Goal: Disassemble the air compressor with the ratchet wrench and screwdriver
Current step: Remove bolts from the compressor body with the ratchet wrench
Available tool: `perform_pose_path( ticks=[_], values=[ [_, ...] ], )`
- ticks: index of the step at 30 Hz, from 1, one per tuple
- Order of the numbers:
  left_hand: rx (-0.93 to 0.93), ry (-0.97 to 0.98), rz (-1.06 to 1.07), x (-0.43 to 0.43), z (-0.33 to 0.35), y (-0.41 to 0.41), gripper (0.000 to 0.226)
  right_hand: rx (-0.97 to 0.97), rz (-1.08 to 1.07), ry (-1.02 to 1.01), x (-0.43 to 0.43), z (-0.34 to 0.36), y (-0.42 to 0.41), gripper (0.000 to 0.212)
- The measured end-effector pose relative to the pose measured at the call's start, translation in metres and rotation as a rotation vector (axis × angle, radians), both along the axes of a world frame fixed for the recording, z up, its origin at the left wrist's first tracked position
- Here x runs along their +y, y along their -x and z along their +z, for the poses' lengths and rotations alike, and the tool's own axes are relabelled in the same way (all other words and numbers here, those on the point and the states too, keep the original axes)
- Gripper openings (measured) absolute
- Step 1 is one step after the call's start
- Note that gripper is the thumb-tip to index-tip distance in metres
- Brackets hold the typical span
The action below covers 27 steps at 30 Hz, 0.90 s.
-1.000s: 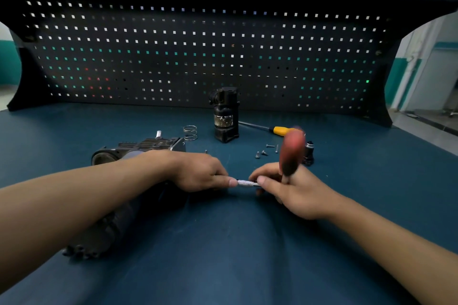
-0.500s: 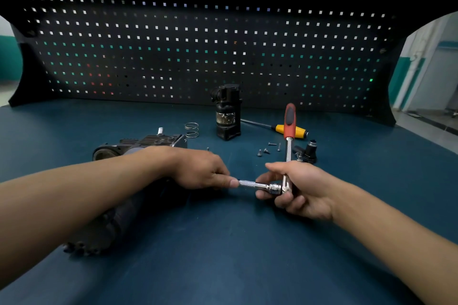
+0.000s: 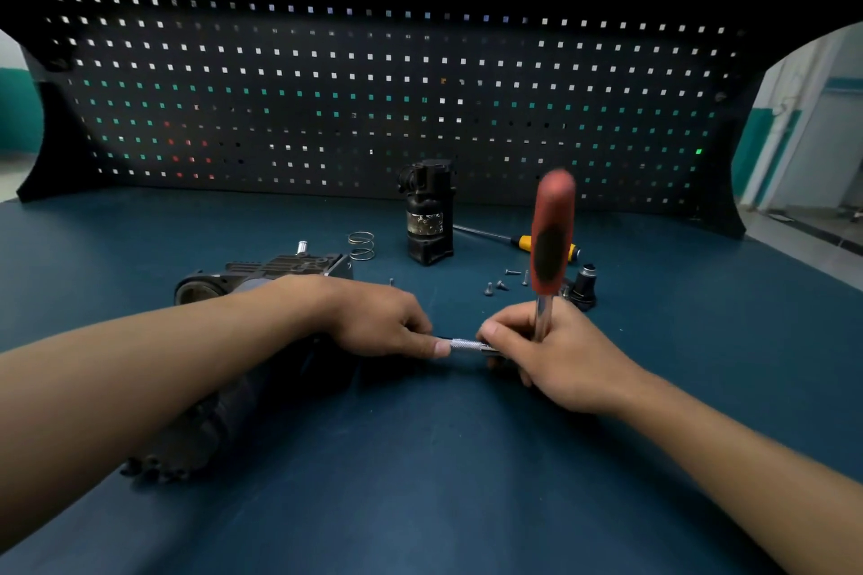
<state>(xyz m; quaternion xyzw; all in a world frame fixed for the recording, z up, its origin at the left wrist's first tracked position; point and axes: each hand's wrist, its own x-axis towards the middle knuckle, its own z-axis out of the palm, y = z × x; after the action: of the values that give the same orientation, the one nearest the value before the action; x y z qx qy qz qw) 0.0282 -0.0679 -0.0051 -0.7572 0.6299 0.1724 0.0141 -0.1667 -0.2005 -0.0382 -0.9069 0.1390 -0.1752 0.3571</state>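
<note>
The dark air compressor body (image 3: 261,275) lies on its side on the blue bench, largely hidden under my left forearm. My left hand (image 3: 378,317) rests on its end and pinches the silver extension bar (image 3: 467,345) of the ratchet wrench (image 3: 551,238). My right hand (image 3: 555,350) grips the ratchet near its head, the red and black handle standing up and blurred. A yellow-handled screwdriver (image 3: 523,241) lies behind the ratchet handle.
A removed black compressor part (image 3: 427,215) stands upright at the back. A coil spring (image 3: 362,245) lies left of it. Loose screws (image 3: 497,285) and a small black fitting (image 3: 586,287) sit behind my right hand. A black pegboard (image 3: 373,84) closes the back.
The ratchet handle has swung: tilted toward me a second ago, laid back away half a second ago, and now upright again. My left hand has stayed on the extension bar.
</note>
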Motion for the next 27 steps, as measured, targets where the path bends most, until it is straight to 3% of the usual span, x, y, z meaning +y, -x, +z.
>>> perform_pose_path(
  ticks=[3, 5, 12, 14, 20, 27],
  values=[
    [0.016, -0.009, 0.006, 0.001, 0.000, 0.000, 0.050, -0.044, 0.086, 0.280, -0.004, -0.002, 0.003, 0.025],
    [0.008, -0.017, 0.014, 0.001, 0.000, 0.000, 0.053, -0.057, 0.151, 0.362, -0.004, -0.002, 0.005, 0.017],
    [-0.048, -0.054, -0.045, 0.002, -0.001, 0.001, 0.053, -0.043, 0.124, 0.224, 0.002, -0.002, 0.005, 0.012],
    [-0.048, -0.057, -0.057, 0.002, -0.002, 0.001, 0.055, 0.010, 0.084, 0.109, 0.005, 0.000, 0.003, 0.026],
    [-0.076, -0.058, -0.054, 0.001, -0.003, -0.001, 0.050, 0.126, -0.120, -0.481, 0.010, 0.008, -0.006, 0.038],
    [-0.076, -0.047, -0.062, 0.000, -0.004, -0.002, 0.048, 0.183, -0.197, -0.838, 0.008, 0.013, -0.008, 0.030]
  ],
)
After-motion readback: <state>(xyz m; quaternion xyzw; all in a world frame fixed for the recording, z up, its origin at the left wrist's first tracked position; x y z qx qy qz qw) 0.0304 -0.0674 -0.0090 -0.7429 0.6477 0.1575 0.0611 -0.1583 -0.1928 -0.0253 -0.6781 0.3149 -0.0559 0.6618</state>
